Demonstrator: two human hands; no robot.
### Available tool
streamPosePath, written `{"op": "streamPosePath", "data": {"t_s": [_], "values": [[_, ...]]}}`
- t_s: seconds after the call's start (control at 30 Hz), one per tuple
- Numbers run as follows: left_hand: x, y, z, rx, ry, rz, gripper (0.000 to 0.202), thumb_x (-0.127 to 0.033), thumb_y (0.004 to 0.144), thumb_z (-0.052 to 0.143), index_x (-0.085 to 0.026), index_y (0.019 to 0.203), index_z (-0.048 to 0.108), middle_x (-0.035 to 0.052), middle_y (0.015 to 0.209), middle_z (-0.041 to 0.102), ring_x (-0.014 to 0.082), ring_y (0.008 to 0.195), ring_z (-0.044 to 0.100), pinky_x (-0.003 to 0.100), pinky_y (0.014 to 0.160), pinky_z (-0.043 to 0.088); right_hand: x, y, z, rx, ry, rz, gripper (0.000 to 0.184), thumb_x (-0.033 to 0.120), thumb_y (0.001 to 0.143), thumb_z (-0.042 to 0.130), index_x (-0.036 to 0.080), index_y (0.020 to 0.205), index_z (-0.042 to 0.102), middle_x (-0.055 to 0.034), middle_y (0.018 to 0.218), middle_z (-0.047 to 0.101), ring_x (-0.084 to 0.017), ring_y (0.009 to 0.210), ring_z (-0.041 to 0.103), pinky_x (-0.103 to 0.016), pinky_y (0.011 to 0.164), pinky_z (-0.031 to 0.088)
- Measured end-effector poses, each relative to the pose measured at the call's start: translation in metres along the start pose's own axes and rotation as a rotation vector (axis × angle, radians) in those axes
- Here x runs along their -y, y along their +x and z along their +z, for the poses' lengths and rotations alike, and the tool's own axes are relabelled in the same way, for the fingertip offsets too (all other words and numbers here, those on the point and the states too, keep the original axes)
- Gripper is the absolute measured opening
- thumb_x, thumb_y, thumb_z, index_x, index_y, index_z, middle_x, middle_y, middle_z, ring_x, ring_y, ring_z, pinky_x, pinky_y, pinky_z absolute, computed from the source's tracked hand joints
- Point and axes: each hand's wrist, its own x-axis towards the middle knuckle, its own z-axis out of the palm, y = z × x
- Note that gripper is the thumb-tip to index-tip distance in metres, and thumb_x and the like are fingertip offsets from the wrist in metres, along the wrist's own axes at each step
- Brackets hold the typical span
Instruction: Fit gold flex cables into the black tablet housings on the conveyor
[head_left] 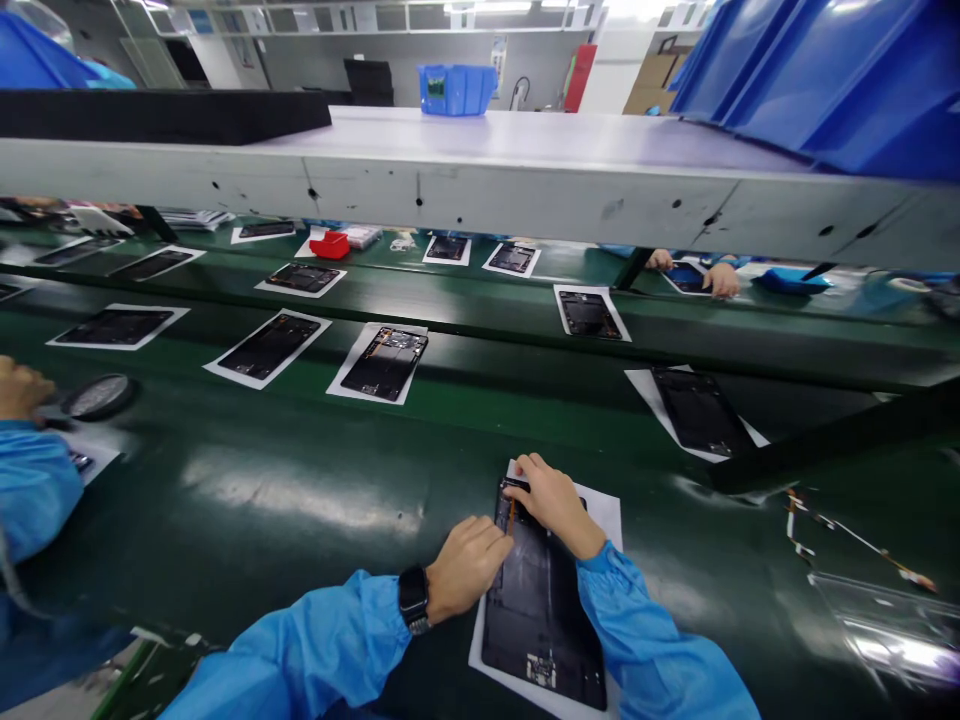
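Note:
An opened black tablet body (540, 610) lies on a white sheet (604, 505) on the green belt, right in front of me. My left hand (466, 565), with a black watch on its wrist, rests curled against the tablet's left edge. My right hand (553, 500) presses its bent fingers on the tablet's upper left corner, near a thin orange strip. Whether either hand holds a small part is hidden. Both arms wear blue sleeves.
Several more opened tablets on white sheets ride the green belt (285, 490), such as one tablet (386, 362) ahead and another tablet (701, 410) to the right. A grey shelf (480, 170) overhangs. Another worker's blue sleeve (34, 480) is at left; loose cables and clear plastic (885, 620) lie right.

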Motion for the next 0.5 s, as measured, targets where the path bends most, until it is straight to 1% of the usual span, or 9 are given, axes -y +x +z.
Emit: {"op": "streamPosePath", "data": {"t_s": [0.1, 0.2, 0.27, 0.4, 0.5], "values": [[0.001, -0.001, 0.003, -0.049, -0.009, 0.004, 0.019, -0.015, 0.099, 0.042, -0.015, 0.094, 0.061, 0.0059, 0.092, 0.063, 0.0166, 0.086, 0.057, 0.03, 0.075, 0.046, -0.005, -0.003, 0.003, -0.048, 0.011, -0.005, 0.022, 0.037, 0.087, 0.066, 0.021, 0.097, 0.053, -0.0041, 0.1, 0.059, -0.02, 0.084, 0.063, -0.029, 0.066, 0.039], [0.003, -0.003, 0.009, -0.093, -0.029, 0.039, 0.02, -0.016, 0.1, 0.042, -0.014, 0.099, 0.062, 0.0086, 0.107, 0.066, 0.0179, 0.101, 0.059, 0.031, 0.083, 0.049, -0.01, -0.002, 0.003, -0.034, 0.046, -0.016, 0.023, 0.036, 0.085, 0.068, 0.022, 0.096, 0.054, -0.0023, 0.098, 0.06, -0.019, 0.082, 0.063, -0.028, 0.064, 0.038], [0.004, -0.004, 0.012, -0.101, -0.027, 0.065, 0.021, -0.016, 0.1, 0.041, -0.013, 0.101, 0.062, 0.0086, 0.109, 0.067, 0.0182, 0.106, 0.059, 0.031, 0.086, 0.05, -0.013, 0.0, 0.002, -0.018, 0.071, -0.013, 0.025, 0.036, 0.083, 0.071, 0.022, 0.096, 0.054, -0.0019, 0.097, 0.06, -0.019, 0.083, 0.063, -0.028, 0.065, 0.038], [0.004, -0.005, 0.012, -0.095, -0.002, 0.107, 0.02, -0.016, 0.1, 0.042, -0.013, 0.1, 0.062, 0.0065, 0.109, 0.069, 0.0187, 0.106, 0.061, 0.031, 0.082, 0.051, -0.016, 0.004, 0.002, 0.005, 0.105, 0.003, 0.031, 0.039, 0.079, 0.074, 0.023, 0.096, 0.055, -0.0014, 0.098, 0.061, -0.018, 0.081, 0.063, -0.028, 0.063, 0.036], [0.003, -0.005, 0.011, -0.065, 0.025, 0.125, 0.022, -0.015, 0.1, 0.041, -0.013, 0.1, 0.062, 0.0075, 0.11, 0.069, 0.0198, 0.106, 0.062, 0.032, 0.081, 0.051, -0.017, 0.004, 0.003, -0.002, 0.107, -0.005, 0.033, 0.041, 0.079, 0.075, 0.023, 0.097, 0.055, -0.0016, 0.098, 0.062, -0.018, 0.079, 0.063, -0.027, 0.061, 0.034]]}}
